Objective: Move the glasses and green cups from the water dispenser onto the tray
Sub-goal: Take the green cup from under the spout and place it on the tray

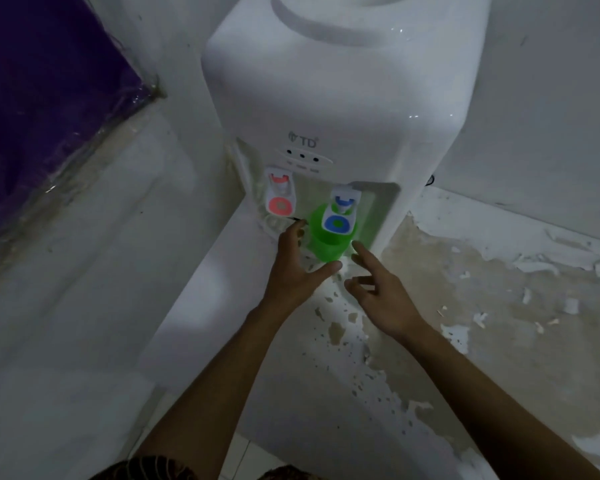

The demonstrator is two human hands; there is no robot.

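A white water dispenser (326, 98) stands against the wall, with a red tap (280, 195) and a blue tap (340, 213). A green cup (323, 245) stands in the recess under the blue tap. A clear glass (274, 223) seems to sit under the red tap, mostly hidden and blurred. My left hand (297, 268) is open beside the green cup's left side, thumb near its base. My right hand (378, 289) is open just right of the cup, forefinger stretched toward it. Neither hand holds anything. No tray is in view.
A white wall with peeling paint (482, 289) runs to the right of the dispenser. A purple plastic-wrapped object (42, 109) sits at the upper left. The dispenser's white front (222, 306) drops away below my hands.
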